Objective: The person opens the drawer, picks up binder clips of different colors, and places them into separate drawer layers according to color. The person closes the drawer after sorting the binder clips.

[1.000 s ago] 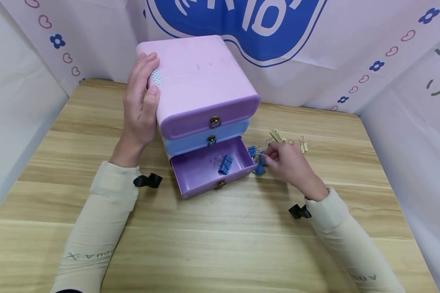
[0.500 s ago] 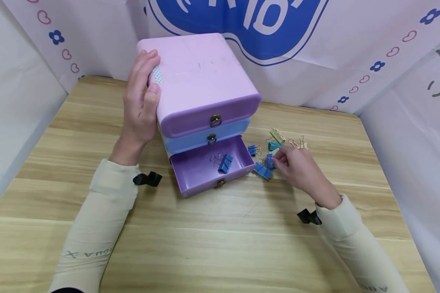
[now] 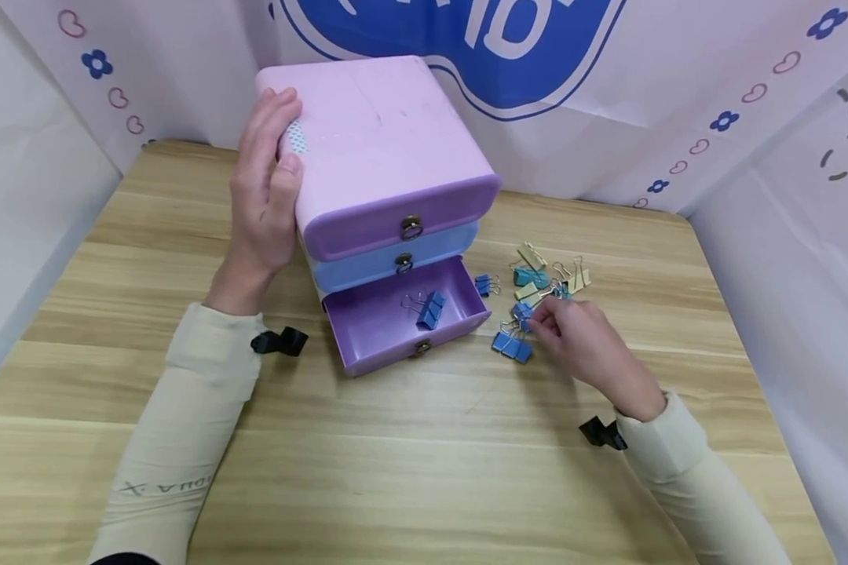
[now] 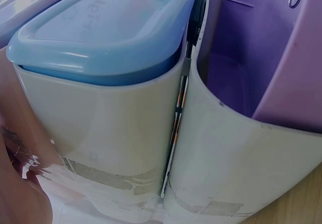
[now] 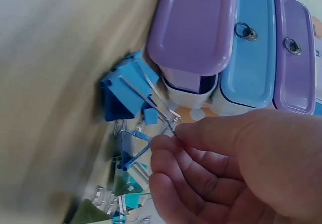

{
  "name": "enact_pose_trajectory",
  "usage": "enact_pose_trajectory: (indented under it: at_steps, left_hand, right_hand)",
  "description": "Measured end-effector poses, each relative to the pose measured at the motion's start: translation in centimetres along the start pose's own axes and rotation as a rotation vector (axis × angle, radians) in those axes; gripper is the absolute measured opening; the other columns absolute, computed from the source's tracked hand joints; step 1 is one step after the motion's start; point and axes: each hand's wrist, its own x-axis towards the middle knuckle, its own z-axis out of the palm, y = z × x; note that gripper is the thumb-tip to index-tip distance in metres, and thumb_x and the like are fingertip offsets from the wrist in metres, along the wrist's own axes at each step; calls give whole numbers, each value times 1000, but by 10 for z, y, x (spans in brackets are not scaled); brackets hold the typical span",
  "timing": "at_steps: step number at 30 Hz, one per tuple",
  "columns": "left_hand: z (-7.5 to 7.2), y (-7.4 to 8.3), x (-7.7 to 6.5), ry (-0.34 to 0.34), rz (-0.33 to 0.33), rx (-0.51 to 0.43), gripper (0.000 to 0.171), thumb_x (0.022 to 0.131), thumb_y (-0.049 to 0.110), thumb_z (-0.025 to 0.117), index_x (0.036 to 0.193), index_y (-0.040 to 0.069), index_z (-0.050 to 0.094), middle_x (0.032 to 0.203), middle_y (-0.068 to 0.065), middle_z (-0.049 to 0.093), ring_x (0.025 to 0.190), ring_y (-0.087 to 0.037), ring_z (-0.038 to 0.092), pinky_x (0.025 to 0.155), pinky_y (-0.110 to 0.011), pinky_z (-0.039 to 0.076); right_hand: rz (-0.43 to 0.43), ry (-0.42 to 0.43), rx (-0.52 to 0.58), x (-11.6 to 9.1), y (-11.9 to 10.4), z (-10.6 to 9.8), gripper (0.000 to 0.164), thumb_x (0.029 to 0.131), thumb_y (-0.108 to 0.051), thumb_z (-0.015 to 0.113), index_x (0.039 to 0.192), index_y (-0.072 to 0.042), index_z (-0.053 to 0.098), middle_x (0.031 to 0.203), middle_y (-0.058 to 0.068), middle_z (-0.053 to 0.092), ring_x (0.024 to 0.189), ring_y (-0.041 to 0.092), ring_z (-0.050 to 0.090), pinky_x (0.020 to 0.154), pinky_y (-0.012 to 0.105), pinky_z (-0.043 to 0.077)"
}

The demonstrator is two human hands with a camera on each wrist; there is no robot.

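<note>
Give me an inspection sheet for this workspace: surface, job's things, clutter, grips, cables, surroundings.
Surface: pale wood-grain table.
Job's things: drawer unit, bottom drawer pulled out with a blue clip inside; loose binder clips on the table, right of the drawer.
Clutter: nothing seen.
Left grip: rests against the unit's upper left edge.
Right grip: seems to pinch another blue clip.
Cables: nothing seen.
Surroundings: white printed cloth behind the table.

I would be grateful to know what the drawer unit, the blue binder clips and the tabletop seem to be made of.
Drawer unit: probably smooth plastic, judging by its rounded edges and glossy fronts.
Blue binder clips: likely painted sheet metal, given the thin folded bodies; their silvery handles look like bare wire.
Tabletop: streaked, wood-like grain; solid wood or printed laminate, I cannot tell.
</note>
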Motion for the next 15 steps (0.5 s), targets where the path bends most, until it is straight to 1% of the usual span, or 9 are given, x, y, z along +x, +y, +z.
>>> enact_pose_trajectory:
  at_steps: [6, 10, 15]
  left_hand:
    - [0, 1, 1, 3, 0, 2, 59, 85, 23, 37, 131, -11, 53, 141, -27, 49, 144, -28, 34, 124, -30, 20]
    - [1, 0, 1, 6, -4, 2, 59, 85, 24, 37, 130, -10, 53, 141, -27, 49, 144, -28, 34, 124, -29, 20]
    - [0, 0, 1, 4, -2, 3, 60, 85, 24, 37, 130, -11, 53, 141, -27, 49, 144, -27, 34, 124, -30, 20]
  right_hand:
    - [18, 24, 23, -3, -2, 5, 12, 90, -18, 64, 89, -7, 68, 79, 3, 70, 69, 12, 64, 60, 22, 56]
    - [16, 19, 34, -3, -2, 8, 15, 90, -20, 63, 89, -6, 68, 79, 4, 70, 68, 11, 64, 59, 20, 56]
    - [11, -32, 63, -5, -2, 7, 17, 94, -21, 59, 91, -6, 68, 73, 3, 67, 59, 10, 56, 51, 20, 51]
